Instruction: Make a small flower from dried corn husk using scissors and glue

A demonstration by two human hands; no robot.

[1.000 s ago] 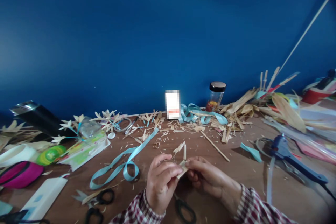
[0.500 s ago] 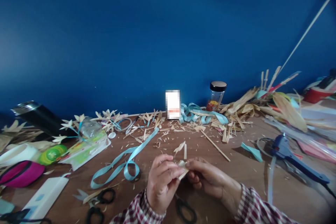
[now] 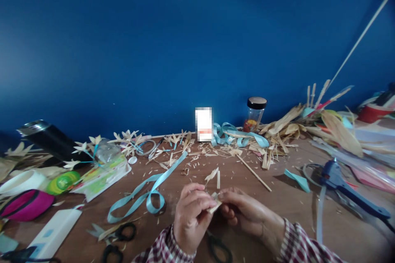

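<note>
My left hand (image 3: 191, 213) and my right hand (image 3: 243, 211) meet low in the middle of the view, above the brown table (image 3: 284, 201). Both pinch one small pale strip of dried husk (image 3: 214, 206) between thumb and fingers. The strip pokes out between the two thumbs. Black-handled scissors (image 3: 216, 246) lie on the table just under my hands, partly hidden by them. A light blue ribbon (image 3: 148, 191) loops on the table to the left of my left hand.
A blue glue gun (image 3: 342, 185) lies at the right. A black-lidded jar (image 3: 254, 114) stands by the blue wall. Husk scraps and cut flower shapes (image 3: 129, 141) litter the back. A second pair of scissors (image 3: 119, 236), a pink pouch (image 3: 26, 204) and a black flask (image 3: 46, 139) are at left.
My hands have stayed together on the husk strip, shifting it only slightly. The view has tipped up a little, so everything sits slightly lower.
</note>
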